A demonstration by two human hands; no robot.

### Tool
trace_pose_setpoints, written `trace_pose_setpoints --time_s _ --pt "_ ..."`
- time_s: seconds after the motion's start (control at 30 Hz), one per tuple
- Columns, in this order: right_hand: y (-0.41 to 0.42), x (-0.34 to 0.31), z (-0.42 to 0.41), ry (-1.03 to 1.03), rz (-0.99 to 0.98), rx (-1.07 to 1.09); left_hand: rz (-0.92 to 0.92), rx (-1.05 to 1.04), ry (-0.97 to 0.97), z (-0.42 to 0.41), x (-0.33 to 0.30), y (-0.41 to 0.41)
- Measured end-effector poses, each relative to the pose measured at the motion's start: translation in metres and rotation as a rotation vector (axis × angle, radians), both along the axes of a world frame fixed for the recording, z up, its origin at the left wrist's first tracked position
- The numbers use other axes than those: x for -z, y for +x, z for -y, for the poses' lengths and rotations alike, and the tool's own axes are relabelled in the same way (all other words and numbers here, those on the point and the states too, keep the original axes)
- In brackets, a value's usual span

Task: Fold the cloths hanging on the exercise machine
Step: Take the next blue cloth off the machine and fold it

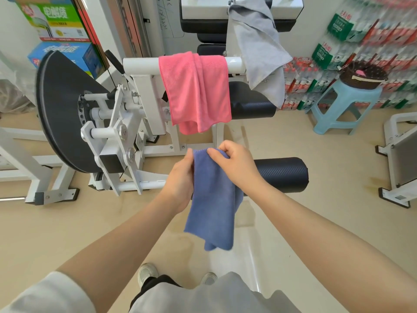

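A blue cloth (213, 199) hangs doubled over in front of me, above the floor. My left hand (180, 177) grips its left edge near the top. My right hand (237, 164) pinches its upper right corner. A pink cloth (198, 91) is draped over the white bar (140, 65) of the exercise machine, straight ahead of my hands. Higher up on the right, a grey cloth (257, 46) hangs from the machine's white frame.
A black foam roller (284, 173) juts right behind my right hand. The machine's black disc (61, 109) stands at the left. A light blue stool (345, 105) with a dark hat on it stands at the right, in front of stacked bottle packs. Cartons sit upper left.
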State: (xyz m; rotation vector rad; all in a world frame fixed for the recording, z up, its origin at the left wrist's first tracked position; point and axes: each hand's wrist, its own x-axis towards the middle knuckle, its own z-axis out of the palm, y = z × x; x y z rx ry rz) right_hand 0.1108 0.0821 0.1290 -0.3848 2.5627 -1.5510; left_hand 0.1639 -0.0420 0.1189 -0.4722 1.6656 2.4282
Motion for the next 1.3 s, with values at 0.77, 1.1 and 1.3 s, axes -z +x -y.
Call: trace_pose_setpoints --time_s 0.77,1.1,1.3 --pt "-0.040 0.013 -0.094 0.702 0.457 -0.470 -0.057 -0.231 -0.329 0.067 0.015 -0.033" --pt "-0.059 0.022 -0.109 1.157 -0.349 0.125 -0.052 -0.188 -0.412 0.068 0.021 -0.036" --pt "-0.055 0.028 -0.128 0.595 -0.282 0.190 -0.081 -0.155 -0.279 0.062 0.023 -0.037"
